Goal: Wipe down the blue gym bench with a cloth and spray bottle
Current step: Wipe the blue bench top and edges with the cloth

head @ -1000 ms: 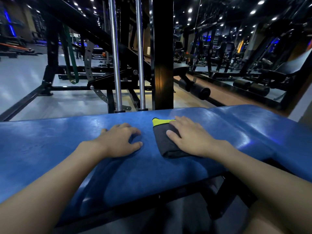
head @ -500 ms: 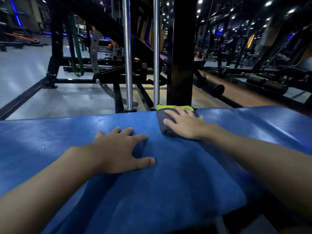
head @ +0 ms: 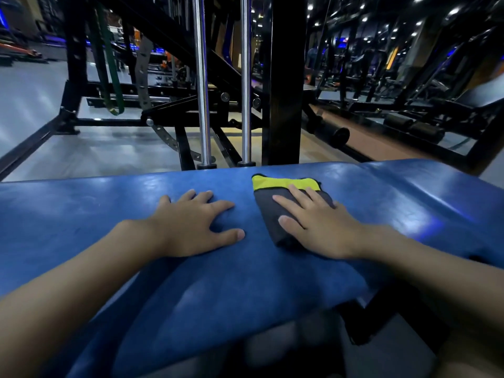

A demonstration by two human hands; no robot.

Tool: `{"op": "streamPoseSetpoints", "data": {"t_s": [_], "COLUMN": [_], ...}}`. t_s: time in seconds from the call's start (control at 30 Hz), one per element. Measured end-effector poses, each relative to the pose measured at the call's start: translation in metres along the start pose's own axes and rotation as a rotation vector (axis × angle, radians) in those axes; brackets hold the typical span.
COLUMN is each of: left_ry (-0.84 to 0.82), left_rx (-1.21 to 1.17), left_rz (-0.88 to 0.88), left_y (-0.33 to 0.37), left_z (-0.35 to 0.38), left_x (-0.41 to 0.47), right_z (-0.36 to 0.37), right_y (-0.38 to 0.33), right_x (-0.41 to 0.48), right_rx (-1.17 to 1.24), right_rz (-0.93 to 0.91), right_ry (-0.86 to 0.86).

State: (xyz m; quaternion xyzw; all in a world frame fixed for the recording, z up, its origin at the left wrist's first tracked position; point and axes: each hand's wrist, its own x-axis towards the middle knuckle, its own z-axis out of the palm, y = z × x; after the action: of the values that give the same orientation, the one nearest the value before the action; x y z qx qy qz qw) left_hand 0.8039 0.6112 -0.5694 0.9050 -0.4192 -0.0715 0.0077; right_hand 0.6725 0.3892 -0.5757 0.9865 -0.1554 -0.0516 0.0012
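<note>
The blue padded gym bench (head: 81, 214) stretches across the whole view in front of me. A folded dark grey cloth (head: 268, 211) with a yellow-green edge lies on its top, a little right of the middle. My right hand (head: 319, 227) presses flat on the cloth with straight fingers. My left hand (head: 191, 222) rests flat on the bare pad just left of the cloth, fingers spread. No spray bottle is in view.
Right behind the bench stand a thick black upright post (head: 285, 77) and two chrome guide rods (head: 201, 83). Black machine frames and a green band (head: 109, 64) stand on the grey floor beyond. More benches and machines fill the back right.
My right hand has drawn the cloth back from the bench's far edge toward me. My left hand stays flat on the pad.
</note>
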Motion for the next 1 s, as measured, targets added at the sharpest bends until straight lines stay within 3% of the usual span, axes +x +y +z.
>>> {"op": "streamPoseSetpoints", "data": {"t_s": [0.17,0.4,0.53,0.83,1.0], "left_ry": [0.015,-0.033,-0.095,-0.070,-0.058], "left_rx": [-0.072,-0.007,0.016,0.080,0.074], "left_rz": [0.030,-0.060,-0.042,-0.019,-0.039], "left_y": [0.001,-0.013,-0.016,-0.019,-0.019], "left_z": [-0.005,-0.006,0.000,0.004,0.006], "left_x": [-0.008,-0.019,-0.016,-0.006,-0.009], "right_z": [-0.001,0.001,-0.001,-0.017,-0.019], "right_y": [-0.006,-0.018,-0.016,-0.023,-0.028], "right_x": [-0.074,-0.063,-0.027,0.137,0.146], "right_rx": [-0.059,-0.017,0.010,0.061,0.094], "right_rz": [-0.028,-0.005,-0.008,0.047,0.069], "right_ry": [-0.055,0.021,0.023,0.061,0.065]}}
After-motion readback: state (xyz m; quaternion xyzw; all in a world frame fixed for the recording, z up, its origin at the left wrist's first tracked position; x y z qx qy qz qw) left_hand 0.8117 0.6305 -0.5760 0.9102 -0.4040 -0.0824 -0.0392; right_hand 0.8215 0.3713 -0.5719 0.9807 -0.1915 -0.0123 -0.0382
